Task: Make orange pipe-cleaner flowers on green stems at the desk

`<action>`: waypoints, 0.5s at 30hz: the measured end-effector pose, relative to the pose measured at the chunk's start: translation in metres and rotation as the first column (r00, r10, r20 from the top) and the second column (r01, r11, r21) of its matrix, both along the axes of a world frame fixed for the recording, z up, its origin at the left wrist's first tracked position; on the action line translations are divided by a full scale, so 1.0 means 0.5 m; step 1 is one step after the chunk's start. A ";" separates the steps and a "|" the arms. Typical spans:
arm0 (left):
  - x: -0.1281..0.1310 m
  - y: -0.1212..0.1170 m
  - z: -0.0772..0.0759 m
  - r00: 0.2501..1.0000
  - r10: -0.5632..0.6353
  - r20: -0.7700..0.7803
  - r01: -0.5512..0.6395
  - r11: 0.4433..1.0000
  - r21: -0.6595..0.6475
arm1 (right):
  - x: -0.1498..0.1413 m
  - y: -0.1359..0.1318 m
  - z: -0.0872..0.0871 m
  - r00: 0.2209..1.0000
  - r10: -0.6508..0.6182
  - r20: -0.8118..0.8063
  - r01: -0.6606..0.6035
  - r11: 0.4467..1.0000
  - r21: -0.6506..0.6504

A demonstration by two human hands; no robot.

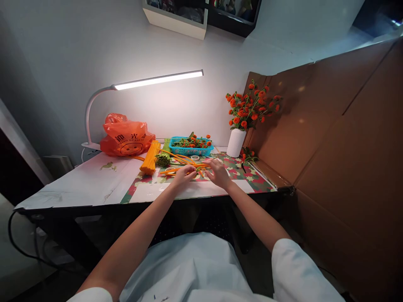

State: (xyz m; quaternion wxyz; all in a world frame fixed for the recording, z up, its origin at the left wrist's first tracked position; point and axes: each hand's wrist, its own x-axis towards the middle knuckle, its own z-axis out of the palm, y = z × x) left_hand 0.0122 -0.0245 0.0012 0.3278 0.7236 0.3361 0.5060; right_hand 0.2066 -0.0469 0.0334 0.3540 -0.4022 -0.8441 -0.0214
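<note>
My left hand (185, 174) is closed in a pinch above the front of the table, at the near ends of some orange pipe cleaners (179, 158). Facing it, my right hand (218, 173) has its fingers bent over more orange strands, thumb below. Between the fingertips shows a small orange and green piece, too small to make out fully. To the left of my hands lie a thick bundle of orange pipe cleaners (151, 158) and a green bundle (163, 158). A roll of tape (195, 158) sits just behind the hands.
A blue basket (191, 151) of orange flowers stands behind, beside a white ribbed vase (236, 142) with orange flowers (248, 107). An orange plastic bag (127, 136) and a lit lamp (159, 79) are at left. A tall cardboard sheet (330, 121) walls the right side.
</note>
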 end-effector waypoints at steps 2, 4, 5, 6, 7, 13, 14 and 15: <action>0.001 -0.003 0.003 0.996 -0.072 0.058 0.079 0.987 -0.139 | 0.010 0.002 0.009 0.964 -0.051 0.260 -0.017 0.967 0.253; 0.003 -0.007 0.005 0.984 -0.147 0.105 0.170 0.953 -0.252 | 0.012 0.009 0.024 0.879 -0.061 0.472 -0.132 0.922 0.364; 0.004 -0.009 0.005 0.977 -0.176 0.123 0.206 0.933 -0.297 | 0.011 0.012 0.033 0.836 -0.048 0.546 -0.201 0.900 0.387; 0.004 -0.010 0.006 0.971 -0.195 0.136 0.230 0.915 -0.332 | 0.008 0.016 0.042 0.800 -0.032 0.599 -0.264 0.878 0.399; 0.004 -0.011 0.006 0.968 -0.202 0.148 0.243 0.903 -0.355 | 0.006 0.019 0.052 0.765 -0.015 0.644 -0.322 0.857 0.401; 0.005 -0.017 0.012 0.961 -0.245 0.131 0.276 0.880 -0.385 | 0.001 0.023 0.080 0.610 0.021 0.792 -0.495 0.791 0.359; 0.005 -0.018 0.013 0.958 -0.267 0.109 0.288 0.878 -0.383 | 0.001 0.023 0.079 0.602 0.026 0.798 -0.503 0.789 0.354; 0.004 -0.019 0.014 0.954 -0.289 0.085 0.299 0.876 -0.378 | 0.001 0.024 0.077 0.594 0.037 0.804 -0.513 0.787 0.343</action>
